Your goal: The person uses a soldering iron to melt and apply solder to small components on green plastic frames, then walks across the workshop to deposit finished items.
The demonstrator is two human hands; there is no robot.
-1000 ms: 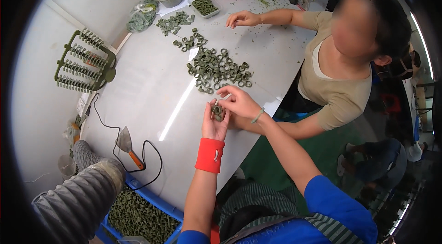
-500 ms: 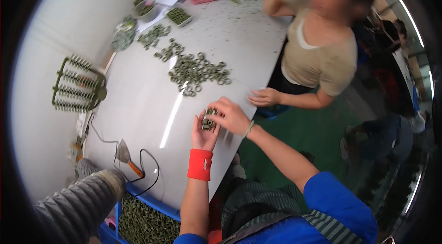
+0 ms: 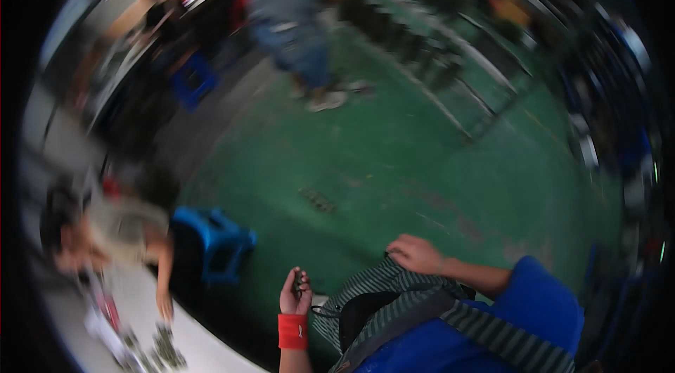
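Note:
My left hand (image 3: 296, 293), above a red wristband (image 3: 292, 331), is closed around several small dark green rings (image 3: 300, 281). It is beside the striped apron, over the green floor. My right hand (image 3: 416, 255) is at the upper edge of the green-striped apron (image 3: 365, 278), fingers bent and together. Something small and dark is at its fingertips, too blurred to name. At the lower left, a pile of green pieces (image 3: 167, 348) lies on the white table (image 3: 204, 345), near another person's hand (image 3: 164, 305).
A co-worker (image 3: 126, 232) leans over the table, beside a blue stool (image 3: 223, 243). Another person (image 3: 299, 21) stands on the green floor (image 3: 337, 155) farther off. Metal racks (image 3: 450, 56) with dark rows are behind, and another blue stool (image 3: 193, 81) is at far left.
The view has swung right, from the table to the floor. My hands have parted: the left keeps the rings, the right has moved to the apron. The co-worker's raised hand has come down.

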